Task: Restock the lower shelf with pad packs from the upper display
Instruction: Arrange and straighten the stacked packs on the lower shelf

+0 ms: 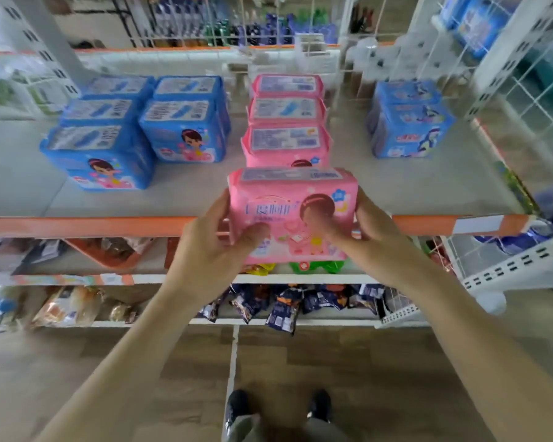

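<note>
Two hands (217, 240) (369, 232) grip pink pack (292, 215) over orange-edged shelf (77, 225).

Both bare forearms reach forward and up, converging toward the middle. The left hand (219, 237) clamps one side of a soft pink plastic pad pack (292, 215), thumb across its front. The right hand (369, 232) mirrors it, thumb apparently pressed on the front, though blurred.

We grip one pink pad pack (292, 215) with left hand (219, 247) and right hand (369, 232), above the shelf edge (87, 225).
</note>
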A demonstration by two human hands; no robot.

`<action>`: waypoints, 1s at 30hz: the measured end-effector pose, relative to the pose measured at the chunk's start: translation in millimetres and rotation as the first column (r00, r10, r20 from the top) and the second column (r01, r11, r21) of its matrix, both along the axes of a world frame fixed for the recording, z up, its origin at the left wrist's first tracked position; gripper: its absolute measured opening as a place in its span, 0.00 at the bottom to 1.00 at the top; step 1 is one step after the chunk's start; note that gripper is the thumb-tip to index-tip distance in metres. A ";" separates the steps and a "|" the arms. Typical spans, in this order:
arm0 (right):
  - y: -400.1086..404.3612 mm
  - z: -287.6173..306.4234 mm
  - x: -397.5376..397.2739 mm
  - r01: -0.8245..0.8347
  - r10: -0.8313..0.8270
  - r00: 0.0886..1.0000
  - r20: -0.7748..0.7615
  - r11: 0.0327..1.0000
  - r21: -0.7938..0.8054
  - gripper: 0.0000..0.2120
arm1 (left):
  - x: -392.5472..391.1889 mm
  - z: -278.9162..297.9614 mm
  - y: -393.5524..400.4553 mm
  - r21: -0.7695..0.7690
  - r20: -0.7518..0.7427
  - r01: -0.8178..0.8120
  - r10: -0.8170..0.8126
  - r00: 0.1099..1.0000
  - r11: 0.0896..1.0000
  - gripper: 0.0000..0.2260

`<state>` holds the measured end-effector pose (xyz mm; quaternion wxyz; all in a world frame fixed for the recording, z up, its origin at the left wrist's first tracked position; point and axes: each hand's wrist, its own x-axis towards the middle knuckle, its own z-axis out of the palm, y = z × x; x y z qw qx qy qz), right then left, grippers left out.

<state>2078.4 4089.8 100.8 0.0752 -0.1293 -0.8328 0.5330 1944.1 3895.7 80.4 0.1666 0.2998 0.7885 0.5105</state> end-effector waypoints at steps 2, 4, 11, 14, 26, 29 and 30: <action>-0.3 -7.0 -9.6 0.006 -0.006 1.000 0.002 0.998 0.055 0.28 | -13.7 -5.4 0.3 0.014 0.001 0.005 -0.005 1.000 1.000 0.15; 1.7 -17.4 -18.1 0.030 -0.030 1.000 -0.003 0.997 0.066 0.26 | -26.2 -9.6 3.9 0.016 -0.019 0.026 -0.026 0.999 1.000 0.20; 16.9 -46.1 -40.3 0.174 -0.168 0.985 -0.049 0.970 0.167 0.15 | -60.3 -29.6 25.0 0.047 -0.083 0.100 -0.096 0.992 0.994 0.22; 19.9 -48.1 -45.3 0.219 -0.208 0.975 -0.079 0.958 0.187 0.15 | -66.4 -36.8 33.5 0.065 -0.073 0.106 -0.101 0.992 0.992 0.18; 33.7 -62.8 -61.0 0.233 -0.192 0.966 -0.172 0.936 0.265 0.23 | -74.7 -54.8 49.2 0.089 -0.047 0.051 -0.047 0.998 0.995 0.18; 39.7 -67.6 -61.5 0.246 -0.201 0.961 -0.191 0.937 0.250 0.22 | -75.2 -54.9 52.5 0.087 -0.061 0.046 -0.041 0.997 0.995 0.20; 40.8 -69.0 -62.2 0.250 -0.205 0.959 -0.194 0.936 0.249 0.22 | -75.7 -55.5 53.0 0.085 -0.069 0.050 -0.045 0.997 0.995 0.22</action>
